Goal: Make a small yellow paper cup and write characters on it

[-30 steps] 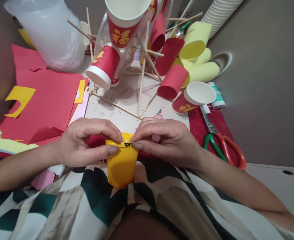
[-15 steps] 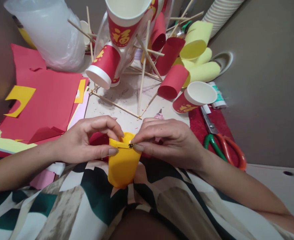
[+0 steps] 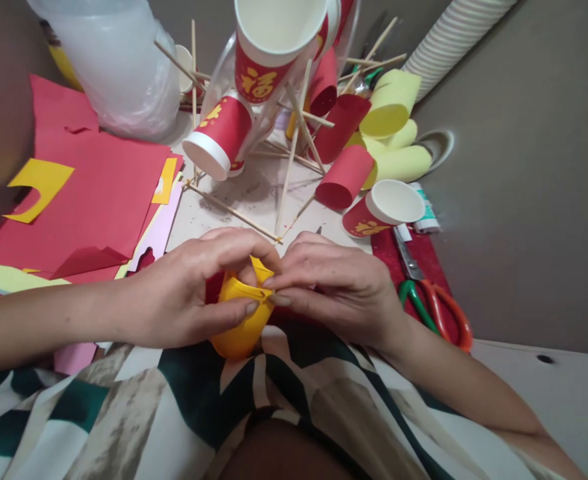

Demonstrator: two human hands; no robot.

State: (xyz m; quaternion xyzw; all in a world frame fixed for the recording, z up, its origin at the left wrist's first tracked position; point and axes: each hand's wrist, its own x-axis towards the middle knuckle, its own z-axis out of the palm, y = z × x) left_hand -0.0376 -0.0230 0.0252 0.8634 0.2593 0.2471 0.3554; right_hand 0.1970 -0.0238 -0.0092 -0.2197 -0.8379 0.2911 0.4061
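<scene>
left finger (image 3: 247,272) inside yellow container (image 3: 241,333)

Our L hand (image 3: 207,287) grips yellow tube (image 3: 241,330) from its L: thumb along outer wall just below rim, index arched over opening, another finger dipping in. Our R hand (image 3: 337,287) at tube's R edge, thumb & index pinching rim, other fingers curled above thumb. L & R fingertips v. close tog. at rim. Our L forearm (image 3: 69,313) bare, nearly level, L of tube; our R forearm (image 3: 454,380) bare, slanting down to tube's R.
</scene>
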